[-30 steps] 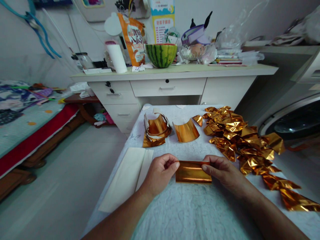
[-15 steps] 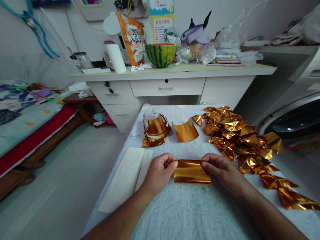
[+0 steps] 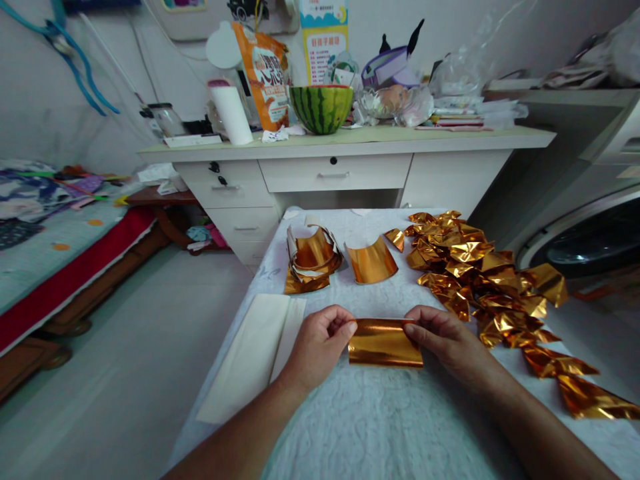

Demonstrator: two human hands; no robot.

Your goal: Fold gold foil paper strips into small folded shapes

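A shiny gold foil sheet (image 3: pixel 384 345) is stretched between both hands over the cloth-covered table (image 3: pixel 370 427). My left hand (image 3: pixel 323 343) pinches its upper left corner between thumb and fingers, and my right hand (image 3: pixel 443 340) pinches the upper right corner. Beyond them lies a curved gold sheet (image 3: pixel 373 261). Curled gold and white strips (image 3: pixel 314 257) are stacked to its left. On the right spreads a heap of folded gold foil pieces (image 3: pixel 465 267), trailing toward the table's right edge. White paper sheets (image 3: pixel 250 353) lie left of my left hand.
Behind the table stands a white desk (image 3: pixel 335 150) holding a cut watermelon (image 3: pixel 321 110), an orange pouch (image 3: pixel 267 83) and a white roll (image 3: pixel 233 113). A washing machine (image 3: pixel 590 220) is at the right, a bed (image 3: pixel 65 247) at the left.
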